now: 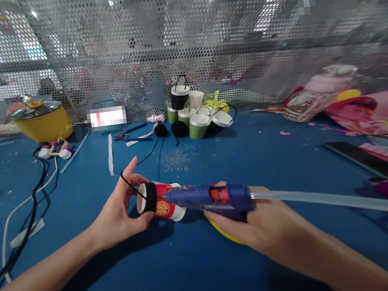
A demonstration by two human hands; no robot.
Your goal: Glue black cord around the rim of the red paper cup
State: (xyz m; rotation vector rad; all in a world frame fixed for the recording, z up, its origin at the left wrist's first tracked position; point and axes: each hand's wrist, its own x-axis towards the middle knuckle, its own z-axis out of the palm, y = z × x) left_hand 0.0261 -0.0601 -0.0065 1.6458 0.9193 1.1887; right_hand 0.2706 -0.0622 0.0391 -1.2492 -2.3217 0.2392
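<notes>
A small red and white paper cup (165, 207) lies on its side, with black yarn wound round the end near my left hand (126, 213). My left thumb and fingers grip that end, and a black strand (130, 184) loops over a finger. My right hand (256, 223) is wrapped round a blue glue gun (200, 196), whose tip touches or nearly touches the cup at the edge of the yarn band. From the gun's back a long clear glue stick (328, 199) sticks out to the right.
Several small cups (198, 125) and black yarn balls (160, 130) stand at the back centre. Pliers (132, 136) lie beside them. A yellow pot (41, 122) and cables (34, 198) are on the left; felt sheets (370, 112) and a dark phone-like slab (354, 156) on the right.
</notes>
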